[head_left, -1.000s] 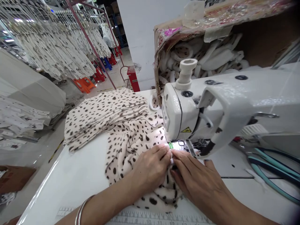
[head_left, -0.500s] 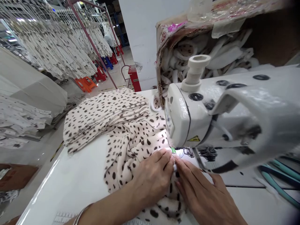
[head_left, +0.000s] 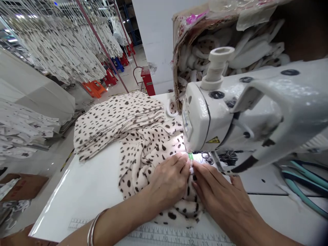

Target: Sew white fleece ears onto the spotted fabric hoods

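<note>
- Head camera, live: I've got the left hand (head_left: 167, 182), bangles (head_left: 92, 232) on its wrist, with fingers curled and close together, tips pinching a small pale fold of the spotted fabric (head_left: 153, 164).
- Right hand (head_left: 220, 193) comes in from the other side, fingers slightly spread, fingertips (head_left: 197, 172) meeting that same fold. How hard they're gripping, I can't tell.
- The fabric sits bunched on the bench (head_left: 77, 198) towards its near edge, right up against the presser foot (head_left: 191, 156) of the white sewing machine (head_left: 202, 126).
- Behind it, at the bench's far edge, a stack of matching cut pieces (head_left: 115, 124) touches the bunched fabric.
- Teal-handled pliers (head_left: 302, 181) lie at the right edge; a printed ruler scale (head_left: 164, 236) runs along the near edge.
- Beyond the machine, there's a cardboard box (head_left: 177, 51) packed with spotted pieces, and garments on racks (head_left: 58, 44) off to the left.
</note>
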Tool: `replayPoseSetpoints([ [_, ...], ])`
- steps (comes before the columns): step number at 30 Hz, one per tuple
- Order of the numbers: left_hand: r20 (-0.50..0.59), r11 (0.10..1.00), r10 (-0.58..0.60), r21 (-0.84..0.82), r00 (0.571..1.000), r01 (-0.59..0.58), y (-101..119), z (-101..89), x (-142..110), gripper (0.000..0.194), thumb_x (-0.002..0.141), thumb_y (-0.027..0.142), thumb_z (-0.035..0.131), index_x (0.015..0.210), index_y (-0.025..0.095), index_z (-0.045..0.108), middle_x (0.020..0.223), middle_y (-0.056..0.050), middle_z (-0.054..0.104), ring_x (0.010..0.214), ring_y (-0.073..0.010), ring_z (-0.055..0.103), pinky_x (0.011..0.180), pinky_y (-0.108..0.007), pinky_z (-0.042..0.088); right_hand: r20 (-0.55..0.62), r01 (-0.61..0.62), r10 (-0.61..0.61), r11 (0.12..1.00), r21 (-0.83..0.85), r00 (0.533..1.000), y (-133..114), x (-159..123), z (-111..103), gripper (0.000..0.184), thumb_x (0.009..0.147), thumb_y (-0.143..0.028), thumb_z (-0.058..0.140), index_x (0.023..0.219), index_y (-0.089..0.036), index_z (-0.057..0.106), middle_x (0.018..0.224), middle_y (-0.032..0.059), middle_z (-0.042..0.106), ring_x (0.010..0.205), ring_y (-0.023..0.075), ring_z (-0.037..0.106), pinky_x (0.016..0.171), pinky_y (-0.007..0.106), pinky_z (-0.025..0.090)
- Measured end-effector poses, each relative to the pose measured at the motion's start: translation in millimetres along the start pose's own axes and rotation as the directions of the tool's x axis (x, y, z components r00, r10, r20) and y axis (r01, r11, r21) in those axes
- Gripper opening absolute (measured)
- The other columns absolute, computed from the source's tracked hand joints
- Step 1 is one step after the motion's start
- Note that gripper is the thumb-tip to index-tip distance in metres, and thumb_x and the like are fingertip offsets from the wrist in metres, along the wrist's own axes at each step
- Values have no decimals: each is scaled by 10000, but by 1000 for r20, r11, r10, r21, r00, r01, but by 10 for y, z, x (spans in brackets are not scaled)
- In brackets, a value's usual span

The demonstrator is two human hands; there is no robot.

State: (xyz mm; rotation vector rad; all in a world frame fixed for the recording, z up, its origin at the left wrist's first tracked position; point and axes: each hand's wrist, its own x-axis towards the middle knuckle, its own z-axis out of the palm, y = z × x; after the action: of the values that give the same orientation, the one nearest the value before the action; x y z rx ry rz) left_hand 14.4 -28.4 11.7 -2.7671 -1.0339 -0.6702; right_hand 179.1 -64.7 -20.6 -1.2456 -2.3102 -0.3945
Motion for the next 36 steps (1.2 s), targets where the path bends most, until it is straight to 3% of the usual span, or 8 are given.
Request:
replayPoseSetpoints([
  [8,18,1000,-5,-23,1000,6,-22,-10,-5,137,889,56,464,866,108,589,936,-104,657,948,-217,617,683,-287,583,58,9,-10,1000,7,998,31,-36,-25,312,992,-165,378,1178,-62,605,1236,153,621,1030,237,578,862,423,361],
  [13,54,999,-6,-34,999,7,-38,-30,-2,171,921,83,424,947,108,592,951,-104,648,910,-203,617,677,-295,583,49,-5,4,1000,27,999,51,-13,-12,313,985,-170,363,1144,-89,621,1160,131,642,942,211,596,815,398,375],
  [17,37,999,-16,-33,999,17,-53,-36,19,164,924,83,426,875,103,581,905,-100,639,914,-206,611,681,-292,582,-11,-54,54,998,43,998,45,25,14,360,992,-187,301,1024,-111,652,1030,96,661,777,173,589,777,382,364],
  [20,37,999,-22,-48,999,24,-61,-33,27,174,933,93,411,872,108,573,881,-88,623,885,-197,607,667,-287,578,-60,-70,72,997,35,996,47,45,22,360,986,-184,298,1016,-116,651,992,94,663,779,184,584,759,382,360],
  [25,55,998,-32,-56,998,35,-63,-26,4,152,936,101,411,929,105,563,938,-90,611,874,-195,594,653,-288,575,-11,-35,36,998,53,999,48,56,-5,319,976,-172,330,1039,-119,637,1027,92,660,820,186,592,754,373,357],
  [28,69,997,-19,-72,997,24,-81,-55,-14,145,943,101,412,977,101,553,980,-96,599,897,-193,587,655,-277,571,-40,-21,23,999,49,999,57,38,7,319,976,-177,325,1047,-114,629,1023,97,663,790,192,589,742,372,372],
  [32,122,991,69,-121,990,-54,-127,-153,-5,154,934,88,418,1016,94,548,985,-102,593,919,-190,576,662,-259,568,4,24,-24,991,135,1000,219,-7,10,316,983,-246,359,1169,-136,590,1059,107,663,823,209,611,688,341,427],
  [36,163,985,124,-141,979,-102,-157,-210,17,174,945,76,411,1033,82,561,964,-99,622,970,-195,569,751,-278,575,58,37,-53,970,239,997,496,-16,-74,280,982,-235,383,1154,-222,603,771,24,642,679,177,600,620,306,441],
])
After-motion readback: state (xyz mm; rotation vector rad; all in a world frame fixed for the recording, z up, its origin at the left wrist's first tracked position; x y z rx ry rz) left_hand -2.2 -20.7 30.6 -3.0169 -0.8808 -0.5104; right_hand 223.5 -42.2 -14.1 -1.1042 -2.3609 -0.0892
